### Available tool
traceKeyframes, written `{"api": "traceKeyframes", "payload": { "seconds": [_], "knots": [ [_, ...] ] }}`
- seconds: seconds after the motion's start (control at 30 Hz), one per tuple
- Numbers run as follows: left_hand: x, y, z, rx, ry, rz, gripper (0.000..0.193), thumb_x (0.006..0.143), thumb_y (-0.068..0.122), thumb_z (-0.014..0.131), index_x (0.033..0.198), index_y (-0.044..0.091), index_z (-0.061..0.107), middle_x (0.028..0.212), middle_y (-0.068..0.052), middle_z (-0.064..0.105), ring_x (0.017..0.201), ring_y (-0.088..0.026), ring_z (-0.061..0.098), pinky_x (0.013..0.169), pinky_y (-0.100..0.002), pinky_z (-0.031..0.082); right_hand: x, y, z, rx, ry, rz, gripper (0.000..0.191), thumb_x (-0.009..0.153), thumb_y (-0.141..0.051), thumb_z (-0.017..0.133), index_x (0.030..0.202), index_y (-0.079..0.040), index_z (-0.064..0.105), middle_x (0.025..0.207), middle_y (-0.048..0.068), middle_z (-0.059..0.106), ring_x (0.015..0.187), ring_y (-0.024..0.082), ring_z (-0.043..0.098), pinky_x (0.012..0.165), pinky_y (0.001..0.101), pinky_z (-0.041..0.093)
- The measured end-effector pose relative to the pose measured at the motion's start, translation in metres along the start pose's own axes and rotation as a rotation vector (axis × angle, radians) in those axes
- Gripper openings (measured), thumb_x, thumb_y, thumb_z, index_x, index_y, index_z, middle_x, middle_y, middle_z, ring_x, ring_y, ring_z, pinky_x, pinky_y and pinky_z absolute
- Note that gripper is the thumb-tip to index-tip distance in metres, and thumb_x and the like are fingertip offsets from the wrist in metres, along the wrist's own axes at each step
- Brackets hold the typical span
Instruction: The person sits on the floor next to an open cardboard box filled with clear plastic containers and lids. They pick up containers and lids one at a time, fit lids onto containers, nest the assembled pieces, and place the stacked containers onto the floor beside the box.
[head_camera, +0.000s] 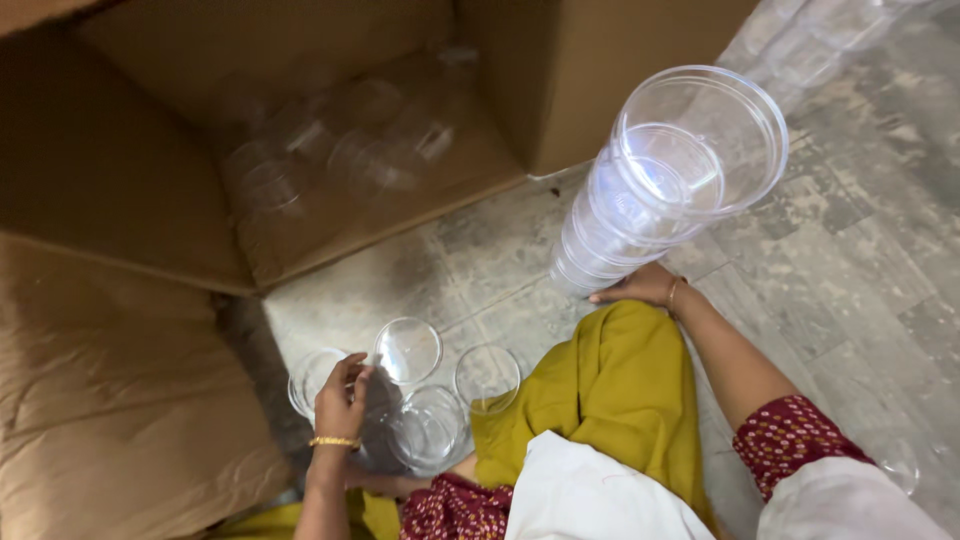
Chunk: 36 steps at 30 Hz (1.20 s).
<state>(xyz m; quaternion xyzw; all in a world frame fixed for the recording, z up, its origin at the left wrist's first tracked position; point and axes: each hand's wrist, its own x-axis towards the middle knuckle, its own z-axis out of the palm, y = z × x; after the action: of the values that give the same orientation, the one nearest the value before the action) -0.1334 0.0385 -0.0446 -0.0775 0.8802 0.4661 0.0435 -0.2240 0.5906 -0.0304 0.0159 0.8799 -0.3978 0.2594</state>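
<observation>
On floor (820, 260): open cardboard box (300, 150) ahead; left hand (342, 400) pinches clear cup (318, 378); right hand (640, 288) steadies cup stack (660, 190), grip hidden.

Stone floor (850, 270): cardboard box (250, 150), 4 clear cups (408, 350), cup stack (660, 190).

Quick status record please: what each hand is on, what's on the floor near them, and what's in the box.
left hand: touching a loose clear plastic cup standing on the floor
right hand: steadying the base of a tall stack of clear cups
other loose cups: three more upright beside the left hand
cardboard box: open, on its side, more clear cups inside
floor: grey stone tiles
</observation>
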Motion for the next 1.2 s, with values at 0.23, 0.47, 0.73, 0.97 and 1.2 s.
{"api": "traceKeyframes", "payload": {
  "seconds": [0.23,0.47,0.73,0.97,1.2],
  "knots": [
    [-0.002,0.007,-0.002,0.045,-0.021,-0.036,0.033,0.096,0.009,0.058,0.128,0.011,0.066,0.104,-0.007,0.078,0.091,-0.02,0.076,0.075,-0.035,0.058,-0.023,0.027,-0.028,0.15,0.315,0.152,0.078,0.063,-0.032,0.095,0.127,0.0,0.064,0.12,0.015,0.074,0.108,0.027,0.071,0.094,0.0389,0.057],
    [0.001,0.009,0.001,0.015,-0.067,-0.01,0.032,0.096,0.008,0.058,0.127,0.009,0.066,0.104,-0.009,0.077,0.093,-0.021,0.075,0.077,-0.034,0.06,-0.015,0.06,-0.077,0.177,0.588,-0.02,0.074,0.068,-0.026,0.093,0.129,0.002,0.06,0.124,0.013,0.07,0.113,0.024,0.067,0.1,0.0362,0.052],
    [0.016,0.024,0.006,0.104,-0.1,-0.035,0.031,0.096,0.008,0.058,0.126,0.009,0.066,0.102,-0.008,0.078,0.091,-0.021,0.076,0.077,-0.034,0.06,0.017,0.088,-0.131,0.234,0.92,-0.025,0.102,0.078,-0.015,0.099,0.154,-0.001,0.033,0.148,0.018,0.056,0.131,0.026,0.057,0.111,0.0365,0.047],
    [0.036,0.043,0.006,0.165,-0.137,0.013,0.031,0.094,0.01,0.061,0.125,0.013,0.066,0.102,-0.01,0.078,0.089,-0.023,0.076,0.076,-0.035,0.06,0.064,0.105,-0.166,0.519,1.093,-0.058,0.11,0.075,-0.01,0.099,0.157,-0.004,0.027,0.154,0.015,0.054,0.135,0.025,0.057,0.11,0.041,0.053],
    [0.1,0.07,0.004,0.241,-0.131,0.051,0.034,0.091,0.011,0.062,0.124,0.015,0.066,0.1,-0.009,0.073,0.072,-0.026,0.073,0.069,-0.038,0.058,0.106,0.112,-0.201,0.072,1.3,0.142,0.114,0.07,-0.026,0.106,0.157,0.0,0.038,0.147,0.019,0.05,0.126,0.031,0.057,0.108,0.0416,0.051]
  ]
}}
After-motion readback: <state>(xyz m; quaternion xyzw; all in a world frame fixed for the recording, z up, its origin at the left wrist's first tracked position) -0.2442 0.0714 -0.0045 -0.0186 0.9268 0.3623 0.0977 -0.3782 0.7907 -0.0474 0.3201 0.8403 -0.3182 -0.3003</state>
